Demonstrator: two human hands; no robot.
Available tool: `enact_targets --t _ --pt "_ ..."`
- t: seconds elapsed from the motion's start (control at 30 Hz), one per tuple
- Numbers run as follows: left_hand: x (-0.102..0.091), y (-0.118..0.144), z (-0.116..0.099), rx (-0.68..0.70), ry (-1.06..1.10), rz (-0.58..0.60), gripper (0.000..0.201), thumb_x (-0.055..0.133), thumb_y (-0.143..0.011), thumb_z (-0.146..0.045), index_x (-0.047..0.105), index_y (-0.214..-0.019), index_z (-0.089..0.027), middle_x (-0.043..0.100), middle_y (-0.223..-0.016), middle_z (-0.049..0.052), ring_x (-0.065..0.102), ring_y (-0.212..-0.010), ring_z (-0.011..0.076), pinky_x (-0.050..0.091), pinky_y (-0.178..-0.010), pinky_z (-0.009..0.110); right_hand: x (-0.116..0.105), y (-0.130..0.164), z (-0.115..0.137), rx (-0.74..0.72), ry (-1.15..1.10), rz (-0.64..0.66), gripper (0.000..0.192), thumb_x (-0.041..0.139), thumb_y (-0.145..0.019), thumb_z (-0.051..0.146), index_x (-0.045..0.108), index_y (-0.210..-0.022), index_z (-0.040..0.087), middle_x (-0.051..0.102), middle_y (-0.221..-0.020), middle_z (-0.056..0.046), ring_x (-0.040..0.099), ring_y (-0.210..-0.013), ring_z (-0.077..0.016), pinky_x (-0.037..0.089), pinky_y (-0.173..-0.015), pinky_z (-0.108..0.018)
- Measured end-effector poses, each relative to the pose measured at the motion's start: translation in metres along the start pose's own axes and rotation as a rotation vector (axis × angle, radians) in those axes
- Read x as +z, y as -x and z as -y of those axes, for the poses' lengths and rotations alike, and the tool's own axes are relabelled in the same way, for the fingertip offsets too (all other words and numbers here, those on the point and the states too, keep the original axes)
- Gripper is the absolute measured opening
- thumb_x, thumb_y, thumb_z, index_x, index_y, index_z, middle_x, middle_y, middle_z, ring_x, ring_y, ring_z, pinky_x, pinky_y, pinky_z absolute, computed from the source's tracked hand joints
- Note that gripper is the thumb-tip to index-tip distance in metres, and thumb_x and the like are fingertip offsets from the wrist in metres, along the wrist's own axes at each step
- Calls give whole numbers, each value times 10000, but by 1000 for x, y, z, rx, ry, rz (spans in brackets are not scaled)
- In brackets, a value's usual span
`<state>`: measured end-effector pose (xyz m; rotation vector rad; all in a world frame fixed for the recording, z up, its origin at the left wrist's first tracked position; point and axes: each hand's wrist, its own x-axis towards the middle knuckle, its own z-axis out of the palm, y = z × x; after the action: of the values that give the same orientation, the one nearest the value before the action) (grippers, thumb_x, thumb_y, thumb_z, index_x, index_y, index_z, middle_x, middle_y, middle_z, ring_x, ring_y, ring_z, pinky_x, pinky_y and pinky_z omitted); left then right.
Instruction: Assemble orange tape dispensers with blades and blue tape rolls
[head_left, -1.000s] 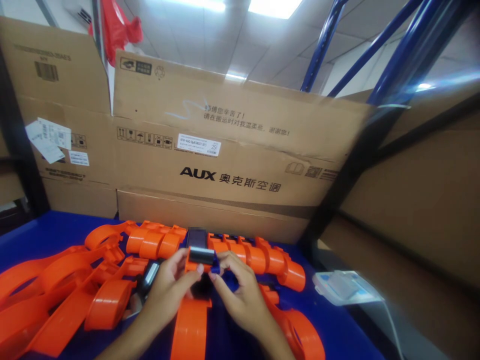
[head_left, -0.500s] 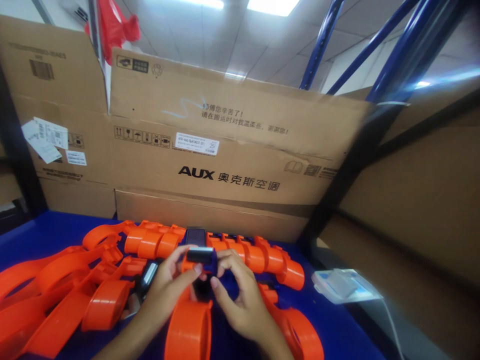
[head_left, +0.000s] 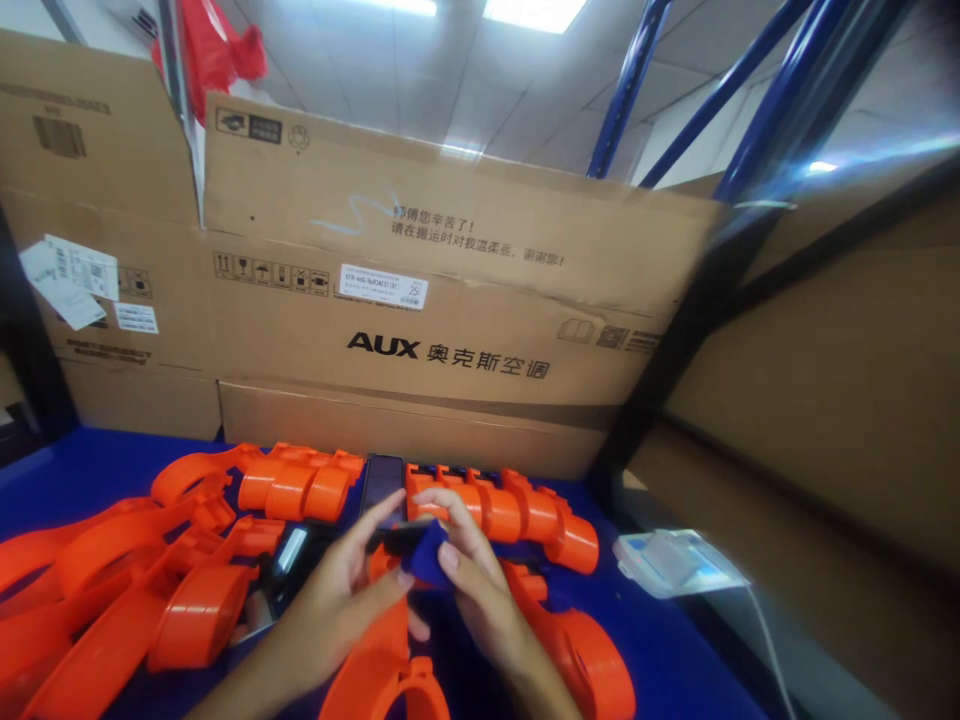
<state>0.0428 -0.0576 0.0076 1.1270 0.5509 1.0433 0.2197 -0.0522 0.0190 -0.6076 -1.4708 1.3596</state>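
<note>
Head view: left hand [head_left: 341, 600] and right hand [head_left: 476, 600] both pinch the blue piece [head_left: 425, 560], directly above the orange frame [head_left: 382, 660].

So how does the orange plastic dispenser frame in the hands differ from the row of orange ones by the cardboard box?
The orange plastic dispenser frame is held off the table by the left hand and right hand; the row of orange frames lies untouched on the blue table. The held one carries a small blue part; no such part shows on the row. Both are the same orange plastic.
</note>
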Motion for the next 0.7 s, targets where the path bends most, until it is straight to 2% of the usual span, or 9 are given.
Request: enact_targets --t 0.13,0.2,0.27,0.33,0.43,0.5,0.57,0.63,0.7 --pt "-1 5 -1 69 -46 113 743 766 -817 -333 441 -1485 -323 494 -1492 154 731 -915 269 593 -819 431 2 0 -2 -39 29 -22 356 630 -907 457 472 -1178 289 568 -925 -9 561 -847 -183 452 -750 -278" --pt "0 8 -5 67 -46 92 630 739 -828 -377 537 -1421 -315 521 -1473 138 722 -949 300 606 -785 428 5 -1 -3 -53 79 -16 365 644 -893 494 451 -1119 284 531 -910 -2 530 -831 -178 448 -734 -277" --pt "2 9 -9 26 -55 -3 520 713 -840 -405 613 -1341 -307 576 -1414 132 738 -884 300 617 -715 411 8 -2 -4 -58 134 -15 390 645 -879 537 428 -1075 278 518 -920 -5 512 -835 -179 452 -740 -286" --pt "4 10 -10 -10 -61 -70 464 699 -848 -413 630 -1294 -309 606 -1370 124 749 -763 264 617 -658 400 11 -3 -5 -62 194 -37 411 643 -865 574 416 -1028 273 510 -907 -5 499 -813 -174 455 -722 -282" --pt "3 6 -6 -35 -52 -71 463 683 -856 -423 604 -1295 -297 636 -1321 128 744 -675 231 612 -646 393 14 -4 -7 -68 266 -80 416 635 -861 594 417 -996 267 492 -844 11 474 -725 -154 443 -649 -259" --pt "1 1 -1 -49 -20 -59 495 696 -841 -432 589 -1299 -278 676 -1254 135 742 -645 235 606 -622 381 13 -5 -7 -66 306 -87 404 615 -880 585 427 -1041 265 501 -811 22 468 -673 -143 431 -621 -253" --pt "-3 -3 3 -62 36 -63 545 685 -837 -459 557 -1326 -255 733 -1120 139 730 -583 239 588 -555 362 8 -6 -6 -70 378 -119 358 512 -947 571 444 -1105 257 523 -784 25 494 -662 -148 429 -628 -261" --pt "-8 -7 3 -61 104 -103 571 635 -853 -499 544 -1341 -218 766 -972 135 720 -558 245 565 -508 340 1 -6 -2 -66 547 -205 300 393 -1010 518 493 -1085 245 539 -751 21 529 -674 -160 419 -643 -271" --pt "-15 -8 -1 -49 161 -147 572 580 -855 -556 605 -1276 -169 773 -880 138 722 -578 256 555 -504 327 -6 -3 1 -21 821 -274 247 432 -1007 454 556 -995 241 538 -682 24 536 -640 -168 373 -607 -271"
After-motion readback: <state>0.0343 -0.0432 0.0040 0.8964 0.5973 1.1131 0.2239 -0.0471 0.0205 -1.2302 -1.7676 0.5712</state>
